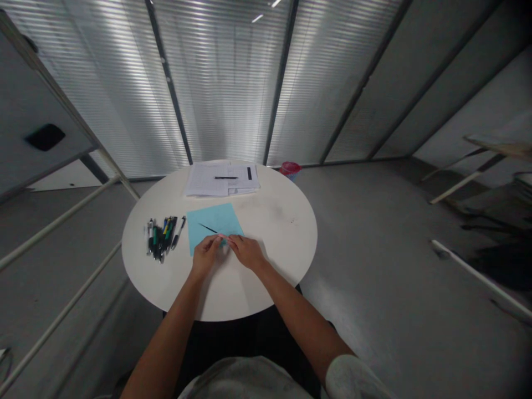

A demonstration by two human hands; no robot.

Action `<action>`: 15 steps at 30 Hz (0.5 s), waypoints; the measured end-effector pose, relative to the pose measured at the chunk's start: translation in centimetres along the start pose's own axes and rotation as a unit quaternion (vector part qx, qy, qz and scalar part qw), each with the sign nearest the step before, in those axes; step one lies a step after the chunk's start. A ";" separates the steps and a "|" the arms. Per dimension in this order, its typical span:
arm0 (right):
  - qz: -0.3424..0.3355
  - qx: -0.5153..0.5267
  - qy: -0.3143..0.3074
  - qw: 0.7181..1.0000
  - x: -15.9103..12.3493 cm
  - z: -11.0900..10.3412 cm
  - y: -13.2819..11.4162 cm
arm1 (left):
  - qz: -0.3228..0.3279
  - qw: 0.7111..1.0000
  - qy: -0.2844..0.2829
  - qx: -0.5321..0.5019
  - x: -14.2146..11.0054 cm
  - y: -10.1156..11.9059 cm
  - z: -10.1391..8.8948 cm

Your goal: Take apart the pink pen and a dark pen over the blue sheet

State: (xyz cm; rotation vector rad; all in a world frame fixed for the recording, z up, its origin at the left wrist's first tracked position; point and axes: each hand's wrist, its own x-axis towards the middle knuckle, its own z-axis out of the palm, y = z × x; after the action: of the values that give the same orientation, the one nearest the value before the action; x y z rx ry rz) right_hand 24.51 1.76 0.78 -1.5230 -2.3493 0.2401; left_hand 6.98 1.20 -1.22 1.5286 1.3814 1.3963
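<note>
My left hand (205,256) and my right hand (246,251) meet over the near edge of a light blue paper sheet (220,219). Their fingertips close together on a small pale pink piece (222,238). A thin black pen-like stick (208,228) runs from that piece across the sheet, away from me. The picture is too small to show whether the stick is joined to the pink piece. Part of the sheet's near edge is hidden under my hands.
A round white table (278,233) bears a bundle of several pens (161,238) left of the blue sheet. Stacked papers (210,181) with a black pen (226,178) lie at the far edge. A red cup (290,169) stands behind the table on the grey floor, with metal rails at left.
</note>
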 end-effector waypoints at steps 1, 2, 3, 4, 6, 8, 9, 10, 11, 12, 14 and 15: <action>0.005 0.001 0.001 1.000 0.0 0.1 0.1 | 0.021 0.999 -0.010 0.025 0.0 -0.2 0.1; 0.012 0.005 0.003 1.000 0.0 0.2 0.1 | 0.046 0.997 -0.023 0.064 0.0 -0.4 0.3; 0.020 0.013 0.008 1.000 0.1 0.3 0.2 | 0.075 0.990 -0.037 0.114 -0.1 -0.5 0.5; 0.029 0.022 0.014 0.999 0.1 0.4 0.3 | 0.102 0.979 -0.046 0.171 -0.2 -0.5 0.7; 0.044 0.046 0.032 0.997 0.1 0.6 0.6 | 0.138 0.947 -0.058 0.285 -0.5 -0.3 1.2; 0.055 0.067 0.056 0.995 0.1 0.9 0.9 | 0.142 0.915 -0.053 0.373 -0.9 0.2 1.7; 0.060 0.074 0.067 0.993 0.1 0.9 1.0 | 0.142 0.903 -0.050 0.403 -1.0 0.4 1.9; 0.063 0.079 0.076 0.992 0.1 0.9 1.0 | 0.141 0.893 -0.053 0.424 -1.2 0.6 2.1; 0.066 0.082 0.082 0.991 0.1 0.9 1.1 | 0.141 0.887 -0.059 0.436 -1.3 0.8 2.2; 0.068 0.083 0.086 0.991 0.1 0.8 1.0 | 0.140 0.884 -0.067 0.441 -1.3 0.9 2.3; 0.069 0.080 0.086 0.991 0.0 0.5 0.9 | 0.137 0.888 -0.084 0.430 -1.3 0.8 2.3; 0.068 0.078 0.084 0.991 0.0 0.4 0.9 | 0.136 0.894 -0.089 0.417 -1.2 0.6 2.3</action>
State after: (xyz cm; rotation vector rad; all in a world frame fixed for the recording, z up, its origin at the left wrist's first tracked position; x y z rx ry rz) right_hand 25.10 2.14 0.17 -1.5646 -2.0492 0.3087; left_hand 9.51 0.35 -1.49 2.3992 1.8123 0.7701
